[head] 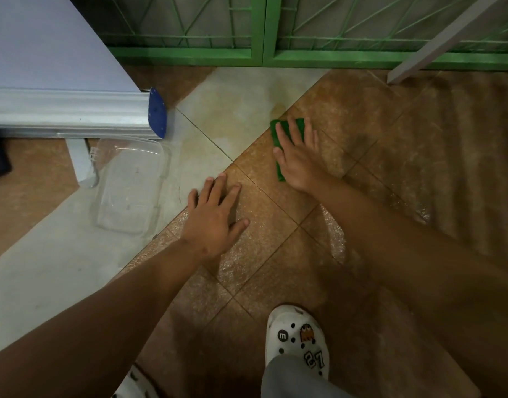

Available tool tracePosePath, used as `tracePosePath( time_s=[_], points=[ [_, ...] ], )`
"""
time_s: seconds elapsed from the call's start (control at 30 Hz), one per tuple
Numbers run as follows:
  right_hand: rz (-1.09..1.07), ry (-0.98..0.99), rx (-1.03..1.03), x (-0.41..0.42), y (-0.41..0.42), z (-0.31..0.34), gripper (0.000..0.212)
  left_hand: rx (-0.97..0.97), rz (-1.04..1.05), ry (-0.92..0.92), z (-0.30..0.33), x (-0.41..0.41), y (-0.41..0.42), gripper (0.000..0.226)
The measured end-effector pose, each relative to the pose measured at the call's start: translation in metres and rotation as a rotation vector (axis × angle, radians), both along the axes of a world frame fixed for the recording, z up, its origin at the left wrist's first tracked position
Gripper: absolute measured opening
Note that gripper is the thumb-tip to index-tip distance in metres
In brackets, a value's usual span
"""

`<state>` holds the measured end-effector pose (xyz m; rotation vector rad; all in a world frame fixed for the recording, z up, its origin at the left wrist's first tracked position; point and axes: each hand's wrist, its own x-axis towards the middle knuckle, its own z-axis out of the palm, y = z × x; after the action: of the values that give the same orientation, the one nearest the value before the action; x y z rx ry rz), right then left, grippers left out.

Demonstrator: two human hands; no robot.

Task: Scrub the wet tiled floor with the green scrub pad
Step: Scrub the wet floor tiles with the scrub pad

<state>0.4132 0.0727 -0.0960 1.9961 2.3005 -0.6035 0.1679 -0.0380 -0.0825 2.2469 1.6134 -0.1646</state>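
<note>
A green scrub pad lies flat on the wet brown tiled floor, near where the brown tiles meet a pale strip. My right hand presses on the pad with straight, spread fingers and covers most of it. My left hand rests flat on the brown tiles, fingers straight and spread, a little nearer to me and to the left of the pad. Soapy foam glistens on the tiles around both hands.
A clear plastic container sits on the pale floor strip at left. Behind it stands a metal banner base with a blue end cap. A green metal gate closes off the far side. A white clog stands on the tiles near me.
</note>
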Motion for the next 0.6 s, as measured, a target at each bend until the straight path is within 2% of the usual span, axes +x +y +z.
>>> tracePosePath(
  time_s=[0.33, 0.47, 0.6],
  points=[
    [0.172, 0.035, 0.075, -0.016, -0.138, -0.009, 0.059, 0.034, 0.009, -0.020, -0.007, -0.002, -0.003, 0.085],
    [0.251, 0.040, 0.087, -0.012, -0.122, -0.009, 0.056, 0.029, 0.006, -0.015, -0.009, -0.002, -0.002, 0.084],
    [0.231, 0.026, 0.081, -0.014, -0.059, -0.005, 0.057, 0.027, 0.006, -0.015, -0.007, -0.002, -0.002, 0.085]
  ],
)
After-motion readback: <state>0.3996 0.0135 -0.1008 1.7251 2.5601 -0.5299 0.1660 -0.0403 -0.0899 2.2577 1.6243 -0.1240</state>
